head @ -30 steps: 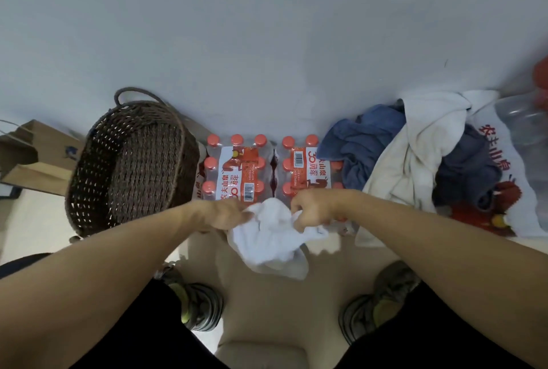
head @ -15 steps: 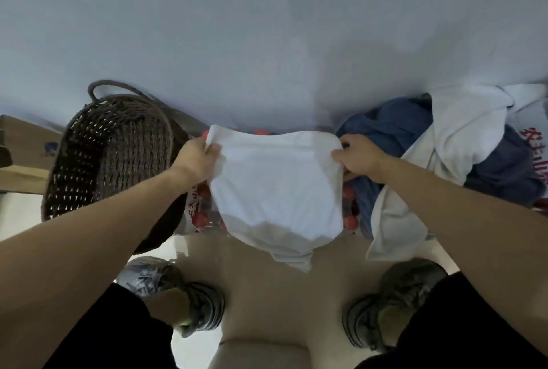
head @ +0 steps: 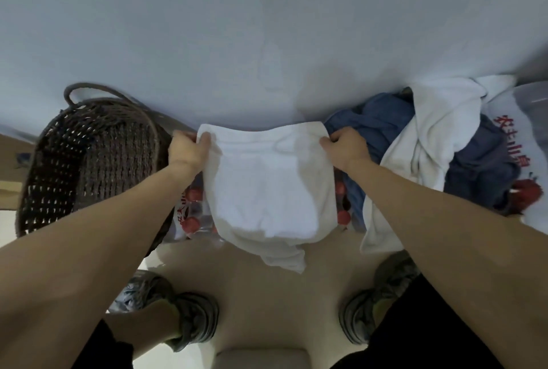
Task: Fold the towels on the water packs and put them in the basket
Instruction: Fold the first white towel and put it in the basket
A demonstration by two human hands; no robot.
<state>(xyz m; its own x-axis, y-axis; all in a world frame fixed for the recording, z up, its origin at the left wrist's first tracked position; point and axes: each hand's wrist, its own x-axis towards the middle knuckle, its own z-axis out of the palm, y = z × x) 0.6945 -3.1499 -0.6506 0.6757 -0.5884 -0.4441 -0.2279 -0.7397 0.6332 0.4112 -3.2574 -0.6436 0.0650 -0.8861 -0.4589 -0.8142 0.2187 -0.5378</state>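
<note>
- I have the white towel (head: 267, 188) stretched between both hands and hanging in front of the water packs (head: 192, 217), with its lower edge dangling toward the floor.
- My left hand (head: 186, 151) pinches the top left corner, thumb curled over the hem; my right hand (head: 345, 146) pinches the top right corner the same way. Both are clamped on cloth, not loose.
- The step, as I judge it, is getting the towel flat before the first fold. I would keep the top edge taut and level so the creases in the middle drop out.
- A loose flap hangs lower at the bottom right, so I would give a light shake, or lay the towel down on the packs and smooth it, before I bring the corners together.
- For the fold I would match corner to corner and not let go of either pinch until the edges line up.
- The basket (head: 89, 161) sits just beside my left hand, a short carry once the towel is folded.
- The pile of unfolded towels (head: 430, 143) waits on my right, blue and white tangled together.
</note>
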